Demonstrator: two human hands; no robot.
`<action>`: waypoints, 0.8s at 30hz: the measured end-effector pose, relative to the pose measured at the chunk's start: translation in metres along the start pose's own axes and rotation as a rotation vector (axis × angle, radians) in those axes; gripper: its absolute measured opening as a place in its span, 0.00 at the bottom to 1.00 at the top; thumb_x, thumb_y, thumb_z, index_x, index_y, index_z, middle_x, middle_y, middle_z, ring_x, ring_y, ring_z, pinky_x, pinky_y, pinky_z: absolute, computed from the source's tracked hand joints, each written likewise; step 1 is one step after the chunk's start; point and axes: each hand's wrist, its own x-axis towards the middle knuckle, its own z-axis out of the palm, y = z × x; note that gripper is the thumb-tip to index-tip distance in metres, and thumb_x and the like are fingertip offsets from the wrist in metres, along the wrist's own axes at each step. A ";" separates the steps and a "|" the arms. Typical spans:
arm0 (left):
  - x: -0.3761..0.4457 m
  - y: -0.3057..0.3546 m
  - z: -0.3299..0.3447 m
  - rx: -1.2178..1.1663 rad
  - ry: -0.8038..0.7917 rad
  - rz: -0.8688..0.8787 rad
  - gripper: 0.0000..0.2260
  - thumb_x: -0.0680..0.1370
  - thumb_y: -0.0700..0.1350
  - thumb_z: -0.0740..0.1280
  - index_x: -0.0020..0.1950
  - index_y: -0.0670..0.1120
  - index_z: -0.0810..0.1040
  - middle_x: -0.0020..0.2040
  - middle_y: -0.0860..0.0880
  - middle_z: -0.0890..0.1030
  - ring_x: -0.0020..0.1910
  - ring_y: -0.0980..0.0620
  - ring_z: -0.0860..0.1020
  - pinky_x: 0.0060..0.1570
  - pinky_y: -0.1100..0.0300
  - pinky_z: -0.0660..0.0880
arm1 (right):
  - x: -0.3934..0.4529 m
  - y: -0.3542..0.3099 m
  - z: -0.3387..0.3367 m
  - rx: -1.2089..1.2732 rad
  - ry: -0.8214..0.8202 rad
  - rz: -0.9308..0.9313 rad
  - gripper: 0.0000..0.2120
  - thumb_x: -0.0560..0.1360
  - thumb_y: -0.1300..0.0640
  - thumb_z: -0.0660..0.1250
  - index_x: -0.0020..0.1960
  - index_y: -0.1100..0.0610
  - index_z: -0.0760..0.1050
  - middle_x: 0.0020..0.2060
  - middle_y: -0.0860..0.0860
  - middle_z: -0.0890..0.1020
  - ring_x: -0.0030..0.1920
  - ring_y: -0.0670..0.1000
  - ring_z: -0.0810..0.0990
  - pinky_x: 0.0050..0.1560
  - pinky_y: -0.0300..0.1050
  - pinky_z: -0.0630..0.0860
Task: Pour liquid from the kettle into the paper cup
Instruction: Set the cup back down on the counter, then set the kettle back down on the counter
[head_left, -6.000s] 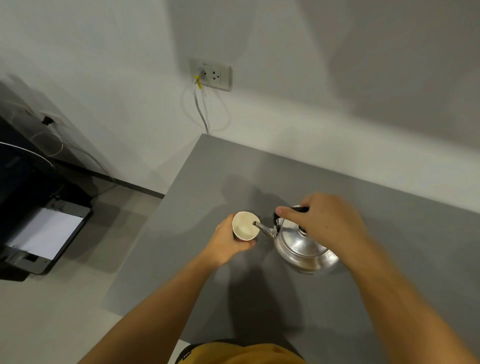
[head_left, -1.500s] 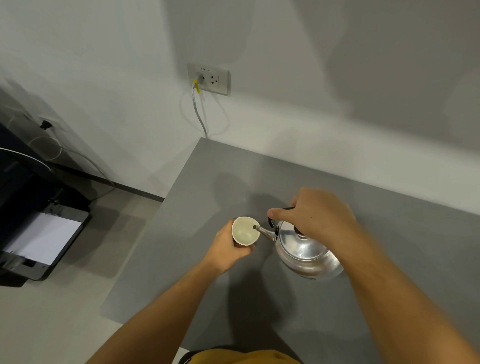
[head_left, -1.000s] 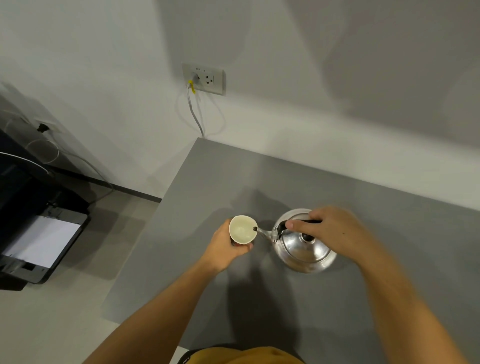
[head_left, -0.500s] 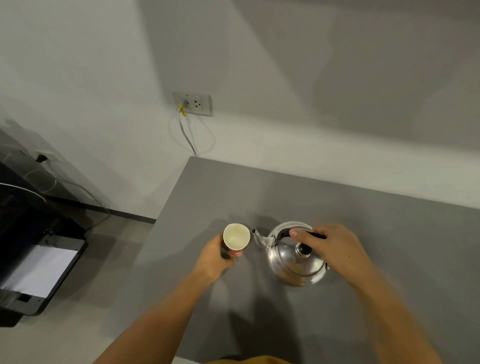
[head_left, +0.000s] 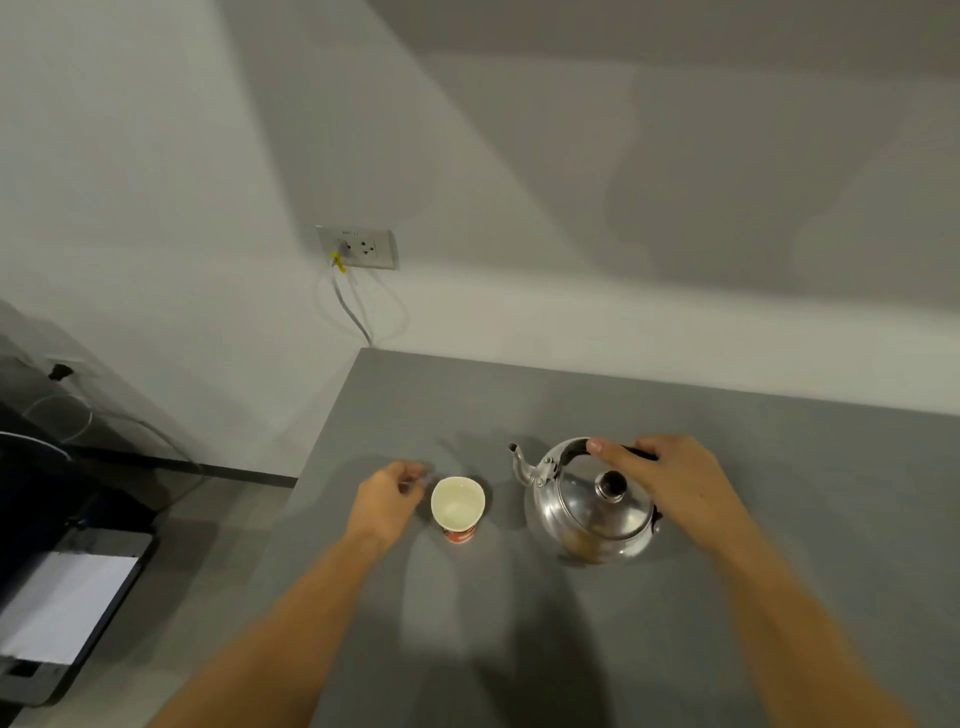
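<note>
On grey table (head_left: 779, 597): kettle (head_left: 592, 512) upright, spout toward paper cup (head_left: 457, 506) on its left; right hand (head_left: 675, 483) wrapping handle; left hand (head_left: 387, 499) loosely spread beside cup.

The kettle (head_left: 589, 506) is polished metal, bright and mirror-like, with a smooth domed lid; its knob (head_left: 611, 484) and handle (head_left: 576, 448) look like dull black plastic. Just left of the kettle, the cup (head_left: 457, 504) is paper, matt cream inside, with a red printed band low on its outer wall. The table (head_left: 597, 649) under the kettle is a smooth, matt grey surface. Behind it the wall (head_left: 519, 156) is flat matt paint, and the socket (head_left: 358, 248) plate looks like pale plastic.
</note>
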 end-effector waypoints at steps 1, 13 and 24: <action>0.007 0.005 -0.002 0.012 0.005 0.011 0.11 0.80 0.46 0.70 0.61 0.48 0.83 0.54 0.53 0.84 0.48 0.55 0.80 0.55 0.61 0.74 | 0.008 -0.001 -0.003 -0.005 0.003 -0.008 0.32 0.68 0.31 0.74 0.29 0.54 0.63 0.21 0.46 0.64 0.23 0.46 0.62 0.30 0.46 0.63; 0.085 0.057 0.020 0.147 -0.011 0.056 0.11 0.81 0.50 0.67 0.59 0.46 0.83 0.54 0.47 0.87 0.54 0.47 0.83 0.53 0.60 0.74 | 0.147 0.004 -0.004 -0.131 0.015 -0.035 0.34 0.67 0.27 0.69 0.27 0.57 0.67 0.21 0.46 0.67 0.23 0.46 0.66 0.29 0.44 0.63; 0.118 0.080 0.037 0.150 -0.052 0.100 0.10 0.81 0.50 0.66 0.58 0.47 0.83 0.53 0.49 0.87 0.52 0.49 0.83 0.52 0.62 0.74 | 0.235 0.012 0.009 -0.098 -0.063 0.034 0.35 0.66 0.28 0.73 0.26 0.54 0.60 0.21 0.47 0.61 0.25 0.50 0.61 0.30 0.46 0.58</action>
